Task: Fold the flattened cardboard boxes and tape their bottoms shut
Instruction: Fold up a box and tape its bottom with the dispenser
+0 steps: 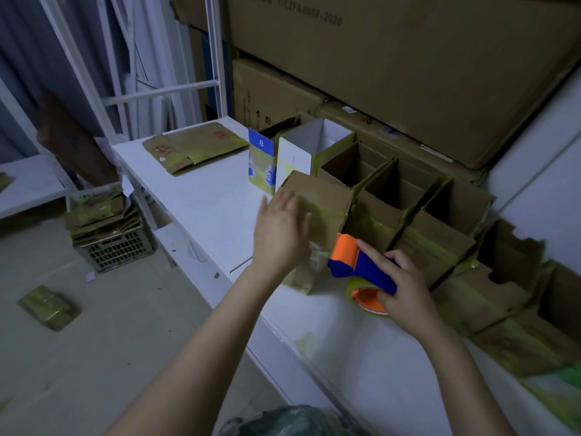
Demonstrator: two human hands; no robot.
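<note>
A folded cardboard box point(320, 202) stands bottom-up on the white table point(204, 209), its top face closed. My left hand point(279, 231) lies flat with straight fingers against the box's near-left side and top edge. My right hand point(405, 291) grips the blue handle of an orange-and-blue tape dispenser point(355, 262) with a yellowish tape roll; its orange roller touches the box's right side. A pile of flattened boxes point(195, 146) lies at the table's far left end.
Several open folded boxes point(405, 196) stand in rows to the right. A white and blue carton point(301, 155) stands behind. Big cartons point(393, 67) are stacked at the back. A crate of flattened boxes point(107, 228) and a loose one point(47, 306) sit on the floor.
</note>
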